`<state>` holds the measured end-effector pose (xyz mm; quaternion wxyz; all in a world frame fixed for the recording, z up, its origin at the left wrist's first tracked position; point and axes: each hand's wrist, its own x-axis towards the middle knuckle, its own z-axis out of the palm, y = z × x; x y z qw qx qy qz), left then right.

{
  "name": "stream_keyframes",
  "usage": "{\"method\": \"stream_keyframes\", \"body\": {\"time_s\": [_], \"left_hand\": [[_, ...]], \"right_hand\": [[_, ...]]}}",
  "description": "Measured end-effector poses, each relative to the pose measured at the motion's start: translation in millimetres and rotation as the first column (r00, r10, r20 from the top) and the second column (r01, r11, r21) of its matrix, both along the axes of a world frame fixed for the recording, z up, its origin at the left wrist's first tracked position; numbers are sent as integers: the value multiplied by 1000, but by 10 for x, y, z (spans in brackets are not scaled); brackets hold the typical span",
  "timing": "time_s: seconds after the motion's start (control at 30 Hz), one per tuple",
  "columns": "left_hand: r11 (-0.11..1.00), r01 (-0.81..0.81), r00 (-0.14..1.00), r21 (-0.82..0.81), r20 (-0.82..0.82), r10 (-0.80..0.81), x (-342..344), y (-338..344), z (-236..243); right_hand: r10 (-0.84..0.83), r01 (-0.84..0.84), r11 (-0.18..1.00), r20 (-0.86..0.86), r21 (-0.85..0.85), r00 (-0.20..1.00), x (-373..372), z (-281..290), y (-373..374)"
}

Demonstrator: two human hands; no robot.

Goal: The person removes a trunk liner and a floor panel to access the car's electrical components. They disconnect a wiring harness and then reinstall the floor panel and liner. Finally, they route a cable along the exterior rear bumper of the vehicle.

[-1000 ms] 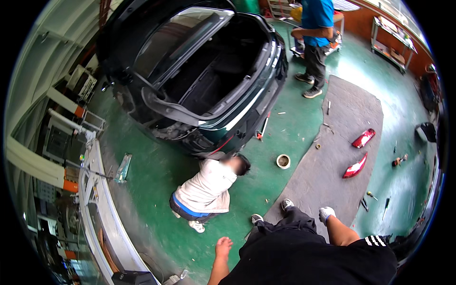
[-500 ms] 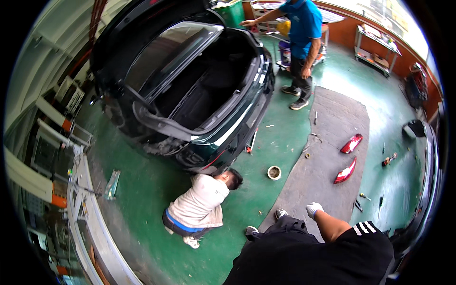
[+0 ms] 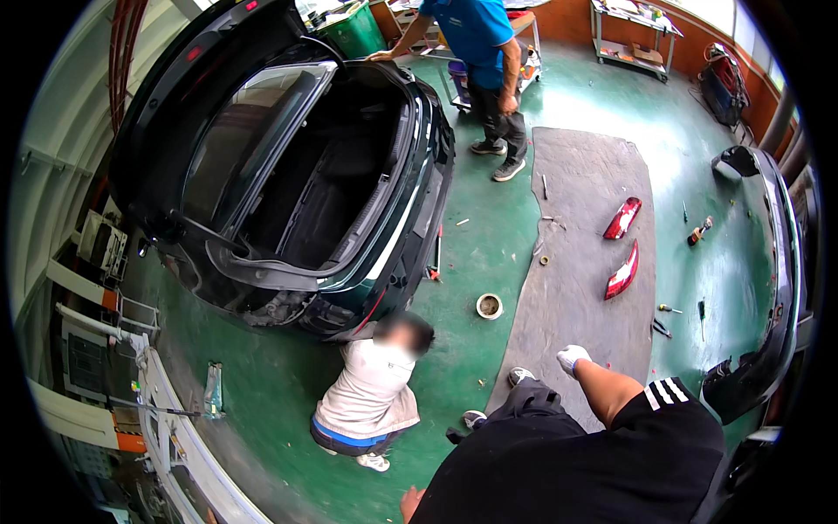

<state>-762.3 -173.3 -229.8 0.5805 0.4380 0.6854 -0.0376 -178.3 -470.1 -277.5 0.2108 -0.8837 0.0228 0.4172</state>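
Note:
My right hand [image 3: 573,359], in a white glove, hangs over the grey mat beside my leg. Its back faces me, and the curl of its fingers is hard to make out. Nothing shows in it. Just a bare edge of my left hand [image 3: 411,502] peeks out beside my black shirt at the bottom; the shirt hides the rest. Two red-and-white tail lights [image 3: 622,271] lie on the mat [image 3: 576,323] beyond my right hand. To the left stands a dark car [image 3: 375,253] with its tailgate raised.
A crouching person [image 3: 367,393] works by the car's rear corner. Another person [image 3: 476,52] stands touching the car. A tape roll [image 3: 490,306] and several tools, including pliers [image 3: 662,327], lie around. A removed bumper [image 3: 783,262] curves along the right. A cart [image 3: 633,39] stands at the back.
My view has shifted, so the car and mat sit further left and my left hand's edge now shows. The crouching person's body is slightly turned. My right hand still hangs over the mat.

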Motion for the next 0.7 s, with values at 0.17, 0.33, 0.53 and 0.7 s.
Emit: {"method": "stream_keyframes", "body": {"time_s": [0.17,0.33,0.53,0.7], "left_hand": [[999,34,999,14,-21,-34,95,165,76],[997,74,996,28,-57,-72,68,140,54],[988,136,990,67,-52,-132,99,129,-48],[900,359,933,246,-90,-348,-79,141,-43]], "right_hand": [[-15,15,1000,-34,-1,999,35,-159,-159],[54,-56,997,-38,-62,998,-56,-49,-179],[-30,25,997,-70,-75,997,-115,-147,-281],[12,-14,998,-28,-60,1000,9,14,-18]]}}
